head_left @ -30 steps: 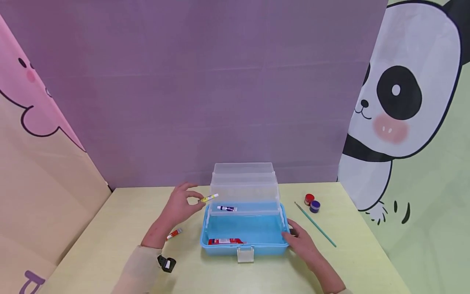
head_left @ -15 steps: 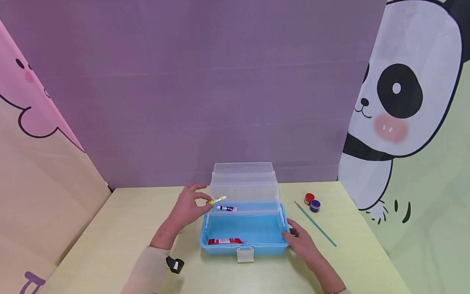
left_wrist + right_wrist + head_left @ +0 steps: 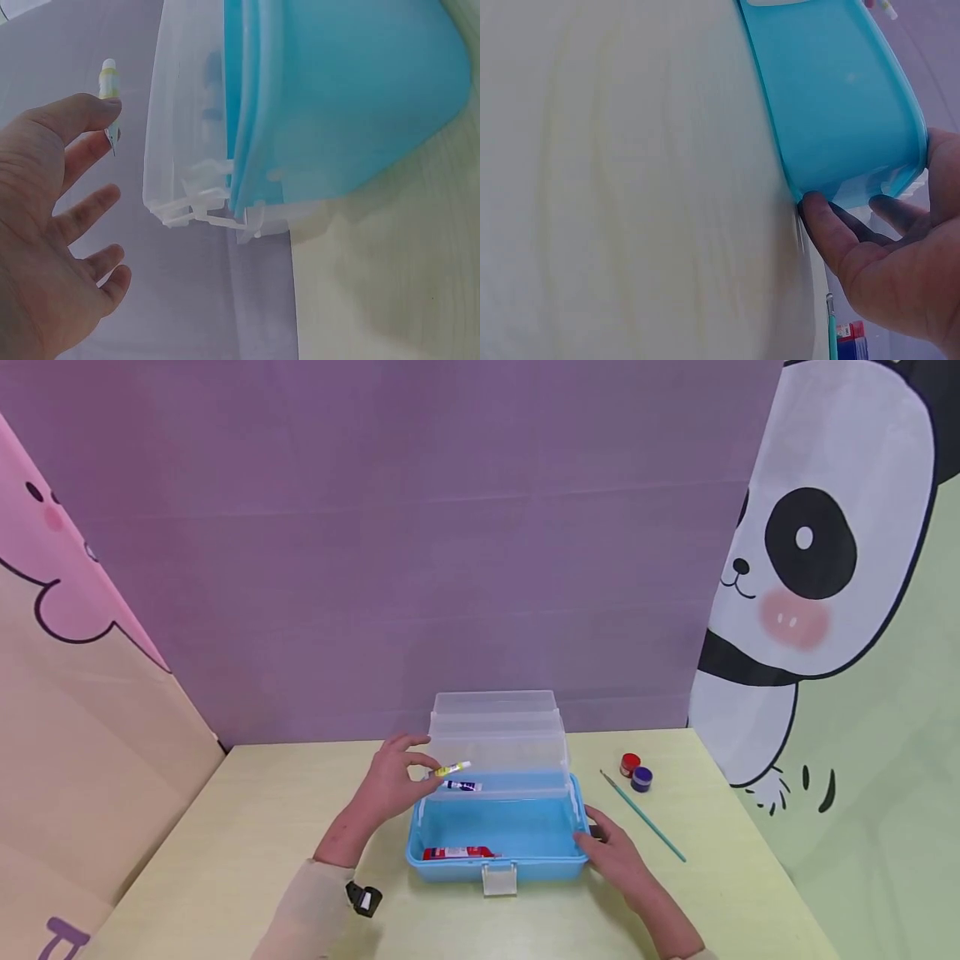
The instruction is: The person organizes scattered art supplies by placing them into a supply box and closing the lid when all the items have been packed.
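Observation:
My left hand [image 3: 395, 781] pinches a small yellow paint tube [image 3: 453, 769] with a white cap between thumb and forefinger, the other fingers spread. It hovers over the left rear of a light-blue box [image 3: 498, 867] with its translucent lid raised. In the left wrist view the paint tube [image 3: 109, 81] is apart from the box. Just below it in the head view, a dark purple-and-white tube [image 3: 463, 786] lies in the clear upper tray. A red tube [image 3: 455, 852] lies along the box's front inside. My right hand [image 3: 617, 856] grips the box's right side, thumb at the rim.
Right of the box, a teal paintbrush [image 3: 643, 817] lies slantwise on the pale table [image 3: 187, 860]. Behind it sit a red paint pot [image 3: 630, 765] and a purple paint pot [image 3: 641, 779]. A purple backdrop [image 3: 360, 552] rises at the table's far edge.
My left hand has moved right with the yellow paint tube, towards the clear tray. The orange-red tube on the table has gone out of sight behind my left arm. My right hand stays put.

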Demonstrator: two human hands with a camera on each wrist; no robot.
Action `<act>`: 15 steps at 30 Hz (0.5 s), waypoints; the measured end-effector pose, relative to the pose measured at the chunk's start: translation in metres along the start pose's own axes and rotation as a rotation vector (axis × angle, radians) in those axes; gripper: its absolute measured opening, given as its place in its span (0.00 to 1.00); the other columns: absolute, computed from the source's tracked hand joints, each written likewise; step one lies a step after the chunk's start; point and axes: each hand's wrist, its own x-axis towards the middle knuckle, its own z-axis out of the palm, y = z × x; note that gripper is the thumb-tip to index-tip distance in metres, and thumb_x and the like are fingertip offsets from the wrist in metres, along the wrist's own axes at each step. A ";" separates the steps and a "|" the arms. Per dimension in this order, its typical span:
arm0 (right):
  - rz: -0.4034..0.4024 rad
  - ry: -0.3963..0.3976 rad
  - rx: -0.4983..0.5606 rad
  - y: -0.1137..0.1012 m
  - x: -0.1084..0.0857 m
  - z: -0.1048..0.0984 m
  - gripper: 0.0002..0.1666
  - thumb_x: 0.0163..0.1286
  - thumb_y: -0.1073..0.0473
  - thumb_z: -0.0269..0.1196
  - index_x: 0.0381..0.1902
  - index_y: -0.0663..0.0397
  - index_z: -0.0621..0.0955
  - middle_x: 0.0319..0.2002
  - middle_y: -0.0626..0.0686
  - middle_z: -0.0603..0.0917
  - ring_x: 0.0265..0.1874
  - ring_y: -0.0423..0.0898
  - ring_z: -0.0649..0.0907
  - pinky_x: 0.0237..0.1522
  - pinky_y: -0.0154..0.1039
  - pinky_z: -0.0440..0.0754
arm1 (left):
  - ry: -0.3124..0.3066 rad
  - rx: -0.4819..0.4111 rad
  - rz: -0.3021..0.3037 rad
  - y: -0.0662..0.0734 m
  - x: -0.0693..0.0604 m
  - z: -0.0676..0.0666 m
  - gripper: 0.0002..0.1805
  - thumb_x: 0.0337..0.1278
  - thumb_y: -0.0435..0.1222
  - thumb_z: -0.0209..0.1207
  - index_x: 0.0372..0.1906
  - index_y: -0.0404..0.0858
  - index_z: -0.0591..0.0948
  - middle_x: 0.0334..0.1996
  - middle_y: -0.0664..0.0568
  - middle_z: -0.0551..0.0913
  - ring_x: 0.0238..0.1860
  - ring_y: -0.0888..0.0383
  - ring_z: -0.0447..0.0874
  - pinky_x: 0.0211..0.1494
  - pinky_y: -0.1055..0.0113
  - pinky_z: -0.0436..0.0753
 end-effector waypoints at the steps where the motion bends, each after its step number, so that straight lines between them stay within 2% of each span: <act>1: -0.003 0.001 0.003 0.000 0.000 0.000 0.34 0.70 0.54 0.60 0.70 0.59 0.67 0.52 0.63 0.79 0.48 0.55 0.79 0.47 0.51 0.82 | -0.002 0.002 0.001 0.001 0.001 0.001 0.06 0.48 0.40 0.72 0.33 0.46 0.90 0.59 0.46 0.76 0.67 0.42 0.59 0.61 0.34 0.66; 9: 0.009 0.015 -0.007 -0.001 0.002 -0.001 0.34 0.70 0.54 0.60 0.70 0.58 0.67 0.54 0.63 0.78 0.49 0.56 0.79 0.49 0.52 0.81 | -0.029 0.014 0.000 0.007 0.008 0.005 0.07 0.47 0.41 0.72 0.34 0.46 0.90 0.60 0.46 0.75 0.68 0.41 0.58 0.62 0.33 0.63; 15: 0.022 0.004 -0.001 0.003 0.005 0.000 0.34 0.69 0.54 0.61 0.70 0.58 0.68 0.52 0.63 0.79 0.47 0.54 0.80 0.47 0.50 0.82 | -0.056 0.064 -0.017 0.013 0.012 0.006 0.09 0.46 0.43 0.72 0.34 0.47 0.90 0.61 0.46 0.75 0.70 0.40 0.56 0.62 0.33 0.64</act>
